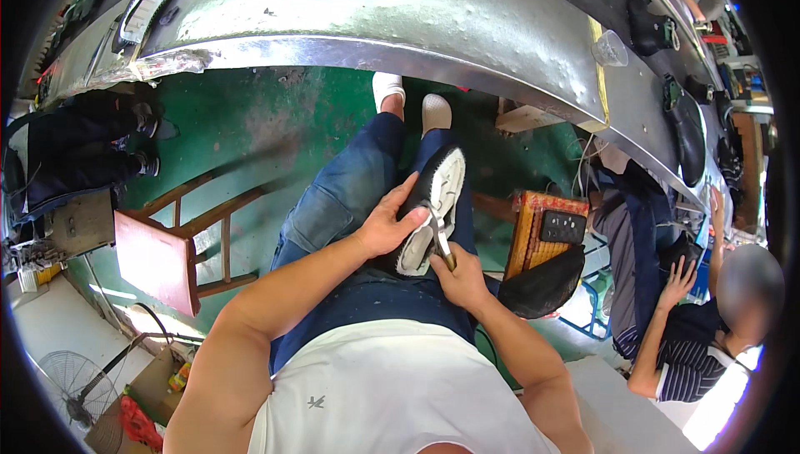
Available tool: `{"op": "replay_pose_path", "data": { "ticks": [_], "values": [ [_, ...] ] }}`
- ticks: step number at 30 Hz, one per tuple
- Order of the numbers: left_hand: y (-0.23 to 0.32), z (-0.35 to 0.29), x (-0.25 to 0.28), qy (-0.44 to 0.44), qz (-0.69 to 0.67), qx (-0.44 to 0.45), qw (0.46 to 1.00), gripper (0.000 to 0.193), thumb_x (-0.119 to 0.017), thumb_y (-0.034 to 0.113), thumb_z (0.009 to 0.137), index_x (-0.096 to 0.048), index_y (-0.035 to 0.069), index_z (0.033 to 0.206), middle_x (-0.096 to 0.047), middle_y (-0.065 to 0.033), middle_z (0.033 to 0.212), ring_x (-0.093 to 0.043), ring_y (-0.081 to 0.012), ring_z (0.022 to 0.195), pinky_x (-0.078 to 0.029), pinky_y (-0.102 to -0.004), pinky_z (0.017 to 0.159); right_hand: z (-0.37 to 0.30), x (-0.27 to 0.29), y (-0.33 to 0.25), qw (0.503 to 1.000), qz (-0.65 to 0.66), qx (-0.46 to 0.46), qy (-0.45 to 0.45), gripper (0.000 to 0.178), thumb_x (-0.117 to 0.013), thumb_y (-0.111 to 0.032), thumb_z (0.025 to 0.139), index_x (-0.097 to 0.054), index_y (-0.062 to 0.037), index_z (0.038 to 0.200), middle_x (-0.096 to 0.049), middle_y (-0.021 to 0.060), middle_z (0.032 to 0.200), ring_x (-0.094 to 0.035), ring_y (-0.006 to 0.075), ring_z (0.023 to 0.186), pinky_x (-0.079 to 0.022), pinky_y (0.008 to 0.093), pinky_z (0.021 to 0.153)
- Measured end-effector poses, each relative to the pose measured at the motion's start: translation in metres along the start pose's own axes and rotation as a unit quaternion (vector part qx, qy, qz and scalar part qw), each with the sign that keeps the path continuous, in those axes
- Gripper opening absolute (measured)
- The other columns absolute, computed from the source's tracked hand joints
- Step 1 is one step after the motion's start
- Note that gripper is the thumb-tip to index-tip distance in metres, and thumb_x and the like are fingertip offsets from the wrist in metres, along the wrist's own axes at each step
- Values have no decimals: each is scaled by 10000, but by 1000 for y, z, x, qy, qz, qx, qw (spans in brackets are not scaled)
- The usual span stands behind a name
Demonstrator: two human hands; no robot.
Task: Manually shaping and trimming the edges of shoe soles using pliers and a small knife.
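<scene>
A black shoe upper (427,177) rests sole-up over my lap, its white underside (450,181) facing me and its toe pointing away. My left hand (393,222) grips its left side, thumb lying over the edge toward the middle. In my right hand (463,277), close to the heel end, is a metal hand tool that looks like pincers (439,239). Its head lies against the white underside, and the fingers round its handle are partly hidden. Whether the jaws pinch the material cannot be made out.
A metal-topped bench (333,4) curves across the front, bearing a clear plastic cup (610,49) and black boots (685,133). A wooden stool (158,246) lies at left; a woven seat (533,237) holds a black phone (563,227). A co-worker (692,329) sits at right.
</scene>
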State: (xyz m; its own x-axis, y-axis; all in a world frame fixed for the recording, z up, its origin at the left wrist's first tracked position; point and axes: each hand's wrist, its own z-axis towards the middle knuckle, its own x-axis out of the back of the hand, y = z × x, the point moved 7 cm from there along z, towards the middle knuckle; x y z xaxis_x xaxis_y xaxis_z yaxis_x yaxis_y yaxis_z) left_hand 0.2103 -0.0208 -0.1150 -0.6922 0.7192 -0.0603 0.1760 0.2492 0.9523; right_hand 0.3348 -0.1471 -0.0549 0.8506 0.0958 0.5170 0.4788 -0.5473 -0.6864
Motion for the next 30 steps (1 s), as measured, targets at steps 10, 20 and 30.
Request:
{"op": "replay_pose_path", "data": {
  "ticks": [10,20,30],
  "values": [
    [22,-2,-8,89,180,-19,980,787,-684,299,947,-304,80,1600,-589,-208,1262,-524,-352,1236,-347,-409,1143,19,84,-49,919,-217,301,136,228,-618,-147,967,-597,34,1105,-653,152,790,-671,251,673,-552,369,684],
    [47,0,-19,14,372,-71,925,672,-538,215,992,-276,250,1611,-403,-283,1528,-573,-484,1230,-461,-490,1071,30,-5,35,947,313,-38,-59,257,-584,-258,1035,-642,-22,951,-661,48,753,-589,117,645,-470,279,578],
    [58,5,-22,7,364,-85,927,491,-496,237,1016,-456,263,1504,-489,-371,1400,-660,-525,1019,-555,-528,912,47,71,11,975,209,40,-63,452,-442,-379,1090,-582,43,1167,-676,93,941,-685,183,775,-526,320,594]
  ]
}}
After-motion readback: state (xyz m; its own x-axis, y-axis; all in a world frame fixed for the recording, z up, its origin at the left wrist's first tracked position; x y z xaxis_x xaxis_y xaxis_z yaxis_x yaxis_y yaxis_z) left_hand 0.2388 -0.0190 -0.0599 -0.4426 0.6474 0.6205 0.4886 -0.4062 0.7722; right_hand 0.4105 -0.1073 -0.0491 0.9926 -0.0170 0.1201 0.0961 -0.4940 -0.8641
